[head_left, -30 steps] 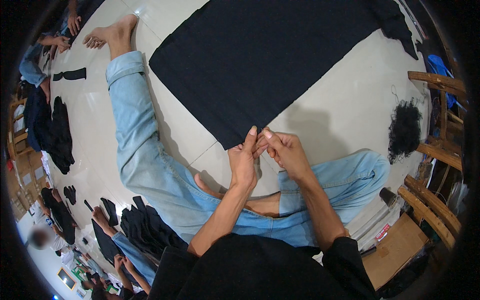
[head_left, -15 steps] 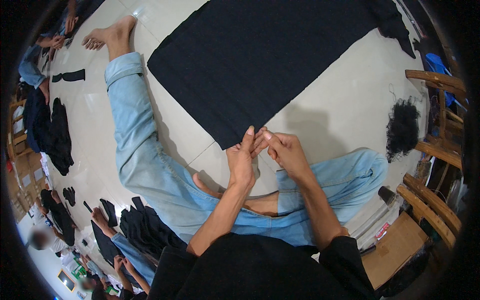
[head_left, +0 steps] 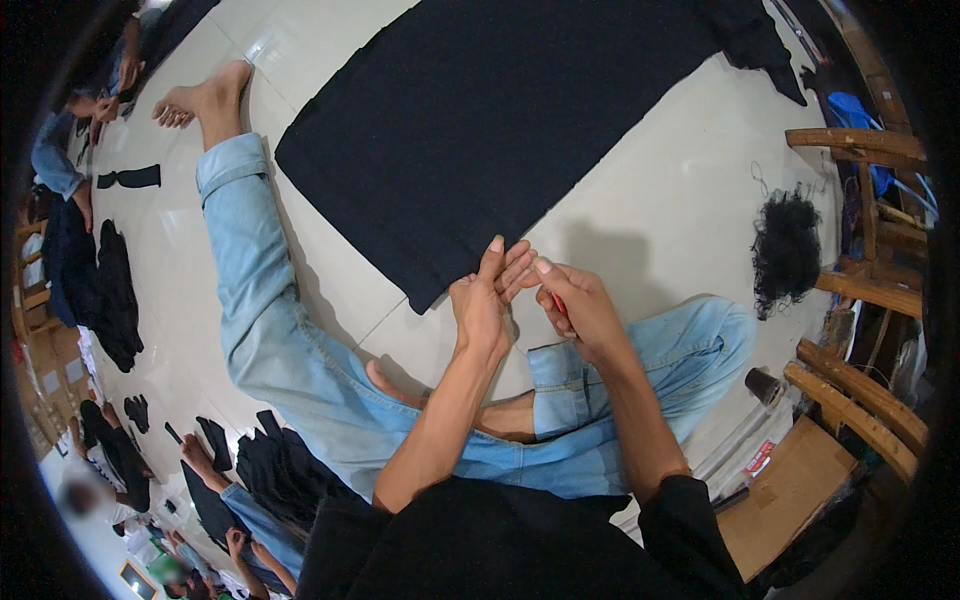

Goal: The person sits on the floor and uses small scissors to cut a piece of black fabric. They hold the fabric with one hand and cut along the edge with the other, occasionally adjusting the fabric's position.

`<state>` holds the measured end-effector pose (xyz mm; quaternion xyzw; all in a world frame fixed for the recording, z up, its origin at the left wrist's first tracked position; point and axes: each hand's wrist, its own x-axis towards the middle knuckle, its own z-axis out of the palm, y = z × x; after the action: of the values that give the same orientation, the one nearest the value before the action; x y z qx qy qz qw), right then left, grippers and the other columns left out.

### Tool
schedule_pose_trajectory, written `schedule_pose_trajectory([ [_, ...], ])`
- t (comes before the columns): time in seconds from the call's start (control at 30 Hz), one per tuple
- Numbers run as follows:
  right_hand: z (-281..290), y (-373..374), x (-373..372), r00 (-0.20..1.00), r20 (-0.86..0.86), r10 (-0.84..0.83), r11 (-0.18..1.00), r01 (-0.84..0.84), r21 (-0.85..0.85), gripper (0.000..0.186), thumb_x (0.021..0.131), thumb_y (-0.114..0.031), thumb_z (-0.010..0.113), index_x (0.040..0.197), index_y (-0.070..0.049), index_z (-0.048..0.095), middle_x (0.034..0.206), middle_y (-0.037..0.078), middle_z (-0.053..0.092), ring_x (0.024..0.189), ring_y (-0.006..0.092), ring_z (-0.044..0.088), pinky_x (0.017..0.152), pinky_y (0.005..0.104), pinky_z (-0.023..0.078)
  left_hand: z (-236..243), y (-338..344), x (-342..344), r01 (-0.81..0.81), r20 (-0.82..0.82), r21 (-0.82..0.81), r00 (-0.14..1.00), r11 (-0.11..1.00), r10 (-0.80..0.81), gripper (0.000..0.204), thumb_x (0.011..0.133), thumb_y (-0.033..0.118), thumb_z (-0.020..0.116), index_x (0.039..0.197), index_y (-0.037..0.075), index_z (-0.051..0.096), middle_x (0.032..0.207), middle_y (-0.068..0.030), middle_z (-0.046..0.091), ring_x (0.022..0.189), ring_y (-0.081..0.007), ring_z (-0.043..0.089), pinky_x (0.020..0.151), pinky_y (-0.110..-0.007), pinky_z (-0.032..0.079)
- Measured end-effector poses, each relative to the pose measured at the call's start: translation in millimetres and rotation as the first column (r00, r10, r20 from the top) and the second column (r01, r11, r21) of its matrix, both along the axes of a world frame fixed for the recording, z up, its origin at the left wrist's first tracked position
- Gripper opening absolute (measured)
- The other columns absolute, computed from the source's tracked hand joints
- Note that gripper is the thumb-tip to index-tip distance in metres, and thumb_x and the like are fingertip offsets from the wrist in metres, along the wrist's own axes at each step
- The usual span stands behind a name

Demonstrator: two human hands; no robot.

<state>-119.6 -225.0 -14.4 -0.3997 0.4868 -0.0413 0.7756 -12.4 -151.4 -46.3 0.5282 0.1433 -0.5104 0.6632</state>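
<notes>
The pale tiled floor (head_left: 690, 180) spreads across the middle of the view, glossy, crossed by thin joint lines, with a soft shadow at 2 o'clock. A pale wall (head_left: 75, 538) shows at 8 o'clock. On the floor the large black cloth (head_left: 480, 130) reaches from 11 to 1 o'clock, mostly flat, its near edge coming down to the hands. The person sits with one jeans leg (head_left: 250, 260) stretched toward 10 o'clock, the other folded toward 4.

Wooden frames (head_left: 870, 215) line the rim from 2 to 4 o'clock. Dark clothes (head_left: 118, 300) lie at 9 o'clock, and a black heap (head_left: 280, 465) between 7 and 8, close to another person's leg (head_left: 255, 518). A co-worker's knee (head_left: 58, 150) is between 9 and 10. Flattened cardboard (head_left: 790, 490) rests at 4 o'clock, a tangle of black thread (head_left: 787, 255) just above 3.

Near the centre, the left hand (head_left: 482, 305) has its thumb raised and fingers extended, against the cloth's edge; whether it pinches the fabric I cannot tell. The right hand (head_left: 585, 310), fingers curled, grasps a small red thing (head_left: 559, 304), mostly hidden, thumb beside the left fingertips.

A dark cup (head_left: 763, 385) stands between 3 and 4. At 4 o'clock is a red-and-white label (head_left: 758, 459), its print too small to read.
</notes>
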Motion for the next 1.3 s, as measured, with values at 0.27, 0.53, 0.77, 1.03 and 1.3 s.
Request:
schedule_pose_trajectory([
  [0.27, -15, -12, 14, 0.999, 0.034, 0.032, 0.999, -0.032, -0.004, 0.043, 0.096, -0.040, 0.054, 0.086, 0.000, 0.068, 0.055, -0.004, 0.046, 0.038, 0.0002, 0.030, 0.034, 0.0186, 0.018, -7, 2, 0, -0.054, -0.028, 0.009, 0.998, 0.999, 0.054, 0.034, 0.092, 0.026, 0.066, 0.103, -0.006, 0.063, 0.103, -0.0153, 0.068, 0.088, -0.0181, 0.069, 0.079, -0.028, 0.055],
  [0.53, -22, -13, 18, 0.998, 0.039, 0.047, 0.996, -0.043, -0.083, 0.040, 0.095, -0.040, 0.057, 0.084, -0.003, 0.068, 0.055, -0.005, 0.046, 0.039, -0.0002, 0.031, 0.036, 0.0184, 0.018, -9, 4, -1, -0.064, -0.036, -0.025, 0.997, 0.998, 0.063, 0.029, 0.092, 0.024, 0.065, 0.104, -0.003, 0.063, 0.103, -0.0147, 0.068, 0.089, -0.0188, 0.069, 0.082, -0.030, 0.055],
  [0.77, -22, -14, 19, 0.998, 0.003, 0.059, 0.991, -0.058, -0.120, 0.038, 0.095, -0.035, 0.057, 0.075, -0.004, 0.068, 0.052, -0.005, 0.046, 0.042, 0.0020, 0.035, 0.038, 0.0206, 0.024, -4, 4, 0, -0.061, -0.016, -0.017, 0.998, 0.998, 0.061, 0.034, 0.092, 0.025, 0.065, 0.103, -0.007, 0.062, 0.102, -0.0158, 0.067, 0.090, -0.0191, 0.068, 0.083, -0.031, 0.054],
  [1.03, -23, -13, 17, 0.996, -0.001, 0.093, 0.980, -0.091, -0.179, 0.038, 0.095, -0.039, 0.056, 0.078, -0.007, 0.066, 0.053, -0.006, 0.045, 0.040, 0.0005, 0.031, 0.037, 0.0187, 0.020, -1, 2, -1, -0.071, -0.023, -0.047, 0.997, 0.996, 0.070, 0.038, 0.093, 0.025, 0.063, 0.106, -0.010, 0.059, 0.107, -0.0188, 0.065, 0.096, -0.0221, 0.067, 0.088, -0.033, 0.054],
  [1.3, 2, 13, -24, 0.997, -0.020, 0.081, 0.996, -0.080, 0.040, 0.040, 0.096, -0.039, 0.054, 0.092, -0.001, 0.068, 0.056, -0.005, 0.046, 0.039, 0.0006, 0.032, 0.035, 0.0176, 0.022, 5, 52, 12, -0.106, 0.048, -0.058, 0.993, 0.993, 0.109, 0.034, 0.095, 0.023, 0.060, 0.102, -0.009, 0.057, 0.115, -0.0239, 0.061, 0.115, -0.0288, 0.059, 0.100, -0.037, 0.049],
])
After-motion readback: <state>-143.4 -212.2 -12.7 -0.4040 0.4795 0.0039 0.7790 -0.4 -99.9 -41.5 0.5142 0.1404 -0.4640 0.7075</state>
